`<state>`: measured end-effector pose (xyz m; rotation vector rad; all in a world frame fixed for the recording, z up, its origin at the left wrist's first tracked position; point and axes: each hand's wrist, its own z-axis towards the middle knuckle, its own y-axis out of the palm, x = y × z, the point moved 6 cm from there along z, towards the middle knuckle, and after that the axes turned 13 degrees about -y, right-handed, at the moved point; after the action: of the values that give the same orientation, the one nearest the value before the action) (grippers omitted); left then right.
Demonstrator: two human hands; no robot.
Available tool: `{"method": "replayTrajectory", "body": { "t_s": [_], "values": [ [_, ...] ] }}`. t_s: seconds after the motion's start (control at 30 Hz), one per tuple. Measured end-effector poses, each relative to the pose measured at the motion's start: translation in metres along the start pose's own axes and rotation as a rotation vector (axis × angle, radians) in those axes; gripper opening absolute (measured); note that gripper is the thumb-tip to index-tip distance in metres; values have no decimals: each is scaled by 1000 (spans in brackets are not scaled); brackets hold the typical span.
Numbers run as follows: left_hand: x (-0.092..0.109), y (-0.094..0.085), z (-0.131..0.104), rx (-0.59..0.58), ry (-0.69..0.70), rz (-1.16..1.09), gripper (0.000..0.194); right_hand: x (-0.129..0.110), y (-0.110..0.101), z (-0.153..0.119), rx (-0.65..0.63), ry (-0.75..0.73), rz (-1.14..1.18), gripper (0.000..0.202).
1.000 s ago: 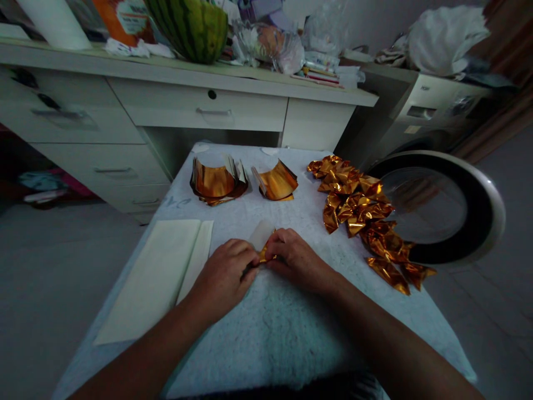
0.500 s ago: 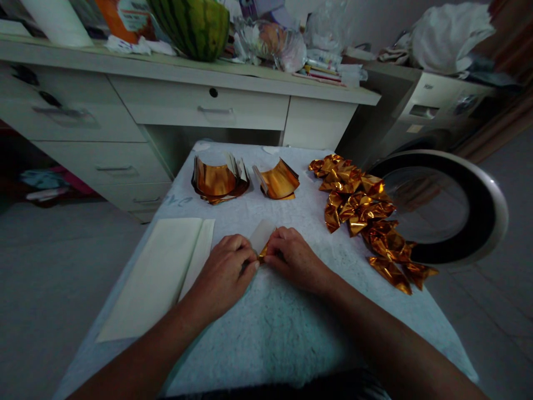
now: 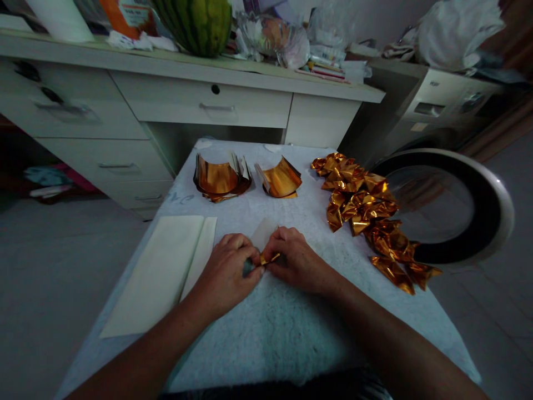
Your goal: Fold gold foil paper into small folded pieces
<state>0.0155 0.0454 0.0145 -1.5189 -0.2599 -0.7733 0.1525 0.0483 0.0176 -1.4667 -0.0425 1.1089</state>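
Note:
At the middle of the cloth-covered table, my left hand (image 3: 233, 266) and my right hand (image 3: 293, 260) meet fingertip to fingertip. Both pinch a small piece of gold foil paper (image 3: 268, 259), mostly hidden by the fingers. A whitish translucent sheet (image 3: 264, 232) lies just beyond it, between the hands. Left of my left hand rests a folded stack of cream paper (image 3: 160, 272). Two curled stacks of gold foil sheets stand farther back, a thicker left stack (image 3: 219, 176) and a thinner right stack (image 3: 282, 179). Folded gold foil pieces (image 3: 362, 200) are heaped to the right.
Behind the table (image 3: 291, 344) runs a white drawer cabinet (image 3: 183, 100). On its top sit a watermelon (image 3: 195, 25), a glass bowl (image 3: 266, 36) and a white roll (image 3: 60, 19). A washing machine's open round door (image 3: 491, 211) reaches close to the table's right edge.
The pinched foil has turned between my fingers, and more of its gold side shows. My hands stay nearly in place; the whole view has shifted slightly.

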Motion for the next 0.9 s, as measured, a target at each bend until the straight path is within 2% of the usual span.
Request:
{"method": "replayTrajectory", "body": {
  "t_s": [0.13, 0.33, 0.63, 0.9],
  "values": [
    [-2, 0, 1, -11, 6, 19, 5, 1, 0, 1, 13, -12, 2, 7],
    [-5, 1, 1, -32, 8, 20, 9, 5, 2, 2, 55, 13, -16, 9],
    [3, 4, -3, 27, 4, 135, 16, 10, 2, 5, 117, 78, 6, 10],
    [-1, 11, -3, 57, -48, 215, 14, 9, 4, 5, 148, 103, -12, 10]
  ]
}}
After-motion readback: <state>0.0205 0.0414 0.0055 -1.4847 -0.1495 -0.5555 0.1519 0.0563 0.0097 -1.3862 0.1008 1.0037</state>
